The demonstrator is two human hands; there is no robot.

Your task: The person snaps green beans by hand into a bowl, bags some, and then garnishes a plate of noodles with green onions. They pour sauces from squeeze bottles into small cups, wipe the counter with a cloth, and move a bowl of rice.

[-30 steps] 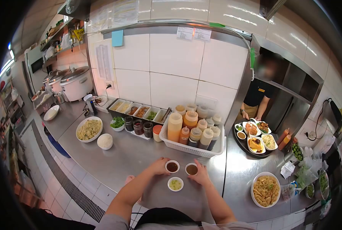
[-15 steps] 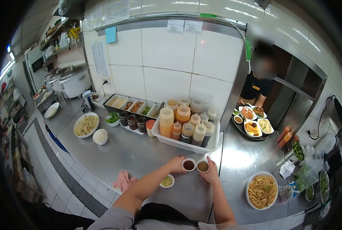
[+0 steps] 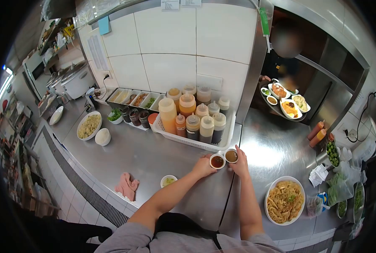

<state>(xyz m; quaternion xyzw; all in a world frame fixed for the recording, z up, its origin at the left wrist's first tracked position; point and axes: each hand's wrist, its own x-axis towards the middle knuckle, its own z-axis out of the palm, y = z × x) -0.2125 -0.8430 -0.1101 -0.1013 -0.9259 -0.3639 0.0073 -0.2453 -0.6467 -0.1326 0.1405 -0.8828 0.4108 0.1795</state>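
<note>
My left hand (image 3: 203,166) is closed round a small white cup of dark reddish-brown sauce (image 3: 217,161). In my right hand (image 3: 240,163) is a second small cup, filled with a paler brown sauce (image 3: 231,156). The two cups are held side by side, rims almost touching, above the steel counter just in front of a white basket (image 3: 188,141) of squeeze bottles (image 3: 187,104). A small white bowl of pale green sauce (image 3: 169,181) sits left of my forearms. A pink cloth (image 3: 127,186) lies near the counter's edge.
Noodles fill a white bowl (image 3: 284,200) on the right. A person (image 3: 282,63) at the pass-through holds a tray of dishes (image 3: 285,103). Red and orange bottles (image 3: 317,134) and bagged greens (image 3: 340,189) line the right side. Fried rice (image 3: 89,126) and topping trays (image 3: 135,99) stand left.
My hands have moved slightly right and up along the counter with both cups. The person at the pass-through has lifted the tray off the counter. My view has shifted.
</note>
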